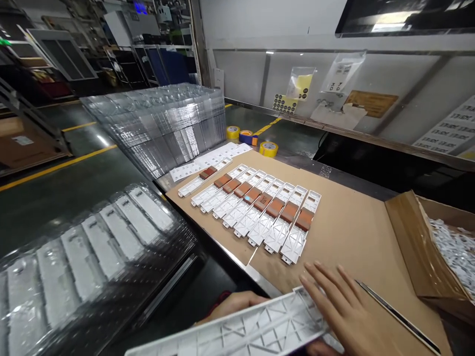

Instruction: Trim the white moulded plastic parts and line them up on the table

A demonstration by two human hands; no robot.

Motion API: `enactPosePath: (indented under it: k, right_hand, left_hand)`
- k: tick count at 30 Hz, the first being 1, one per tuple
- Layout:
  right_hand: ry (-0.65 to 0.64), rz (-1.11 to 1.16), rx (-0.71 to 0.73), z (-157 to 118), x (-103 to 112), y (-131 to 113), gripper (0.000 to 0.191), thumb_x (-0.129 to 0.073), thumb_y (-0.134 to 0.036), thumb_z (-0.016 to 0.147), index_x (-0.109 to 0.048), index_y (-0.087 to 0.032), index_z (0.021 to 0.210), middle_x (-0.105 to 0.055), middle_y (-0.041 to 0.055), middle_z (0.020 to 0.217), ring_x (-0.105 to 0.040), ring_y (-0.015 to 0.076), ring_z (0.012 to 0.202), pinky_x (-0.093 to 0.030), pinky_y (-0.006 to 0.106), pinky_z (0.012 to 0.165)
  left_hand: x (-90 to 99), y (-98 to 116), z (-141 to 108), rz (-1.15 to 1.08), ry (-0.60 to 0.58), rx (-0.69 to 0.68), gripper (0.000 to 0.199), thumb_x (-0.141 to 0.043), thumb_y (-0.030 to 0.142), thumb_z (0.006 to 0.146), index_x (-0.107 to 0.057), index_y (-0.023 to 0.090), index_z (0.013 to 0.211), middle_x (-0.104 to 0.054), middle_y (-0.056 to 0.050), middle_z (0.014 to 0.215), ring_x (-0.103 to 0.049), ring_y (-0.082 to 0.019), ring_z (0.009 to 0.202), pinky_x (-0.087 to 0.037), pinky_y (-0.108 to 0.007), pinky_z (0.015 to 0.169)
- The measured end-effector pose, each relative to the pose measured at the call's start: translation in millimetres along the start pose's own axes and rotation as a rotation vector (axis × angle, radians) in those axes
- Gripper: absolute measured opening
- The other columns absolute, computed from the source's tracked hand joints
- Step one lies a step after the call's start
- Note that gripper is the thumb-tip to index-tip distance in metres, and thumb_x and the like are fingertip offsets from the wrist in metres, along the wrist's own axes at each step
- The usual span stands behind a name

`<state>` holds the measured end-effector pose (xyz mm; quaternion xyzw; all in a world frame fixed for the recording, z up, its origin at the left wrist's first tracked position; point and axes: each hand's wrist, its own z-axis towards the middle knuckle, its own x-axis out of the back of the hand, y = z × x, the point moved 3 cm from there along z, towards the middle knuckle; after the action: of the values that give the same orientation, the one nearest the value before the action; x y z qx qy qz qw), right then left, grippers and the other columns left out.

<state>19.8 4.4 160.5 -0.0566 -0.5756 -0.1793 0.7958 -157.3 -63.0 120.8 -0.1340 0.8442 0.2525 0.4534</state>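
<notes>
The right hand (341, 306) lay open upon the end of the white panel (256, 329), the left hand (233, 303) (its grip I could not tell) was behind, and this panel, probably light, stiff and best taken by its long edges, was by the table (345, 217), with similar panels (245, 222) beyond.

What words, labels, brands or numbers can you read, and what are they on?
"KG", apparently: on the paper in a clear bag.
Too blurred or small to read: marks on one orange-brown block; print on the white label sheets, yellow sticker sheet, right-hand sheet, left carton's label and blue lit sign.
</notes>
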Motion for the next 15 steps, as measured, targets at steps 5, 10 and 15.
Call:
enactPosePath:
  k: [5,10,15]
  right_hand:
    - [-0.041,0.248,-0.061,25.0,-15.5,-4.5,0.054,-0.045,-0.051,0.089,-0.045,-0.014,0.128,-0.058,0.0123,0.115,-0.055,0.0214,0.105,-0.049,0.031,0.083]
    - [-0.047,0.36,-0.097,40.1,-35.3,-12.7,0.051,-0.045,-0.052,0.088,-0.048,-0.017,0.126,-0.058,0.0121,0.111,-0.058,0.0205,0.098,-0.052,0.027,0.075]
    - [-0.027,0.398,-0.192,61.8,-58.3,-15.8,0.044,-0.046,-0.047,0.089,-0.049,-0.019,0.123,-0.058,0.0102,0.106,-0.06,0.0187,0.091,-0.053,0.025,0.071]
  left_hand:
    - [18.7,14.2,-26.8,0.081,-0.058,0.159,0.062,-0.023,0.044,0.087,-0.07,0.004,0.08,-0.056,-0.006,0.055,-0.044,-0.01,0.04,-0.023,-0.017,0.032]
    - [33.4,27.9,-37.5,0.023,-0.171,0.047,0.08,-0.01,0.056,0.087,-0.067,0.0,0.086,-0.061,-0.012,0.062,-0.056,-0.012,0.046,-0.034,-0.017,0.033]
    - [80.9,21.8,-42.5,-0.128,0.248,-0.625,0.065,-0.032,0.063,0.084,-0.063,0.012,0.107,-0.068,-0.014,0.081,-0.061,-0.016,0.053,-0.044,-0.023,0.041]
